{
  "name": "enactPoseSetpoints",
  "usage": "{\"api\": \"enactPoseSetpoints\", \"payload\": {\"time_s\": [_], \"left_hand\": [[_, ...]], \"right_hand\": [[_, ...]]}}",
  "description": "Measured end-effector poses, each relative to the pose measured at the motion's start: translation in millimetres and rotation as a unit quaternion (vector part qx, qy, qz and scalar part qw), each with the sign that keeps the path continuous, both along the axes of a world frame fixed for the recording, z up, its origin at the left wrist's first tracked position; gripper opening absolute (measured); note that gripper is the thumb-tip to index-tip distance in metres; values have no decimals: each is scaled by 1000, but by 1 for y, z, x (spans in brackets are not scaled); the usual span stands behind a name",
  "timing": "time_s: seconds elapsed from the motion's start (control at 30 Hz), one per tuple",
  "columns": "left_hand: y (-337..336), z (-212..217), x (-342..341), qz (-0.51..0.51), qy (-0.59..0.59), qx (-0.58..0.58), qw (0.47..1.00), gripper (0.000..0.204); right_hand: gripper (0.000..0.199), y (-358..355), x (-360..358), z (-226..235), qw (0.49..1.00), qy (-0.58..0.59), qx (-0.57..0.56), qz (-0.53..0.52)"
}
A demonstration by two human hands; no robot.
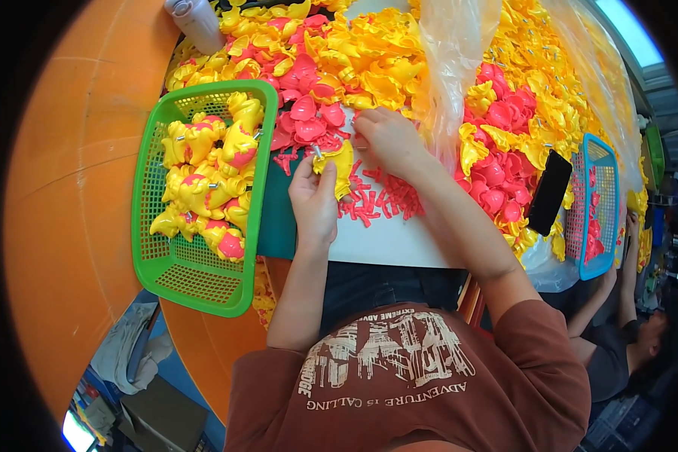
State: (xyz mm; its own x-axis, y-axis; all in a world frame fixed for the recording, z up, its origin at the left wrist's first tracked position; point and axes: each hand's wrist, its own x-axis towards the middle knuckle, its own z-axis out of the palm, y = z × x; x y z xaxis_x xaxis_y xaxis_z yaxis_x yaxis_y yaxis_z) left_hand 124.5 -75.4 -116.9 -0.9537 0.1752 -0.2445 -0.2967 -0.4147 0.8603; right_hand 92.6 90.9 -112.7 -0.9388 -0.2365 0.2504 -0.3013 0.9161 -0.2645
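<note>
My left hand [314, 202] pinches a yellow plastic shell piece [339, 170] with a small metal pin sticking out of its upper left. To its right, my right hand [390, 142] is over the white work surface [384, 245], with fingers curled down and partly hidden. Whether a part is between those fingers I cannot make out. Just below lie many small pink plastic pieces [392, 197]. Pink rounded shell pieces [307, 113] lie beyond my left hand, and a heap of yellow shell pieces [384, 56] spreads past both hands.
On the left stands a green basket [260, 203] with assembled yellow-and-pink figures [203, 184]. A black phone [550, 193] lies on the right-hand heap, near a blue basket [606, 256]. Clear plastic sheeting [456, 68] crosses the heap. Another person's arm [594, 303] shows at far right.
</note>
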Motion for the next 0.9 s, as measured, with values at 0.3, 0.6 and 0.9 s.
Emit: {"api": "enactPoseSetpoints", "payload": {"time_s": [0.3, 0.6, 0.9], "left_hand": [[8, 10, 8, -22, 35, -11, 999, 19], [18, 25, 15, -28, 35, 55, 997, 18], [2, 15, 11, -67, 29, 22, 997, 20]], "right_hand": [[26, -11, 45, 44, 961, 162, -213, 72], [27, -5, 51, 41, 958, 186, -194, 103], [16, 0, 41, 22, 774, -219, -592, 42]]}}
